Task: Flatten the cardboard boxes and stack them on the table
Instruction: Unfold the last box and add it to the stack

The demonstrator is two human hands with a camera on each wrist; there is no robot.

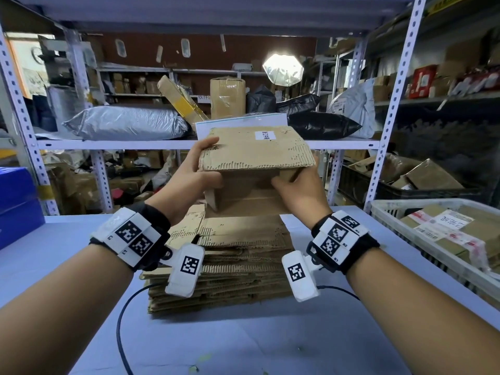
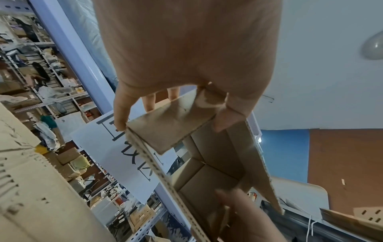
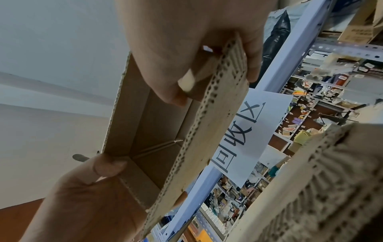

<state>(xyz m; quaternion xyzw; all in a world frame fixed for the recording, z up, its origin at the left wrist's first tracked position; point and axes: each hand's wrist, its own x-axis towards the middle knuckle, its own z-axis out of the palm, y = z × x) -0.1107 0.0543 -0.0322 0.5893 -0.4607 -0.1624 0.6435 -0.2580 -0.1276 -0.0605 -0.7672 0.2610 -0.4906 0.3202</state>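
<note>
- While the box [image 1: 251, 169] is being held open-ended above the stack of flattened cardboard [image 1: 232, 255] on the desk [image 1: 67, 266], opposite corners probably need pushing together to collapse it.
- The left hand [image 1: 189, 177] is gripping the box's left edge, thumb on top.
- The right hand [image 1: 300, 188] is pinching the right wall, thumb reaching inside.

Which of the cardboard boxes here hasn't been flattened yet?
The cardboard box held up by the left hand and right hand: it is open and hollow, while the stack beneath lies flat.
</note>
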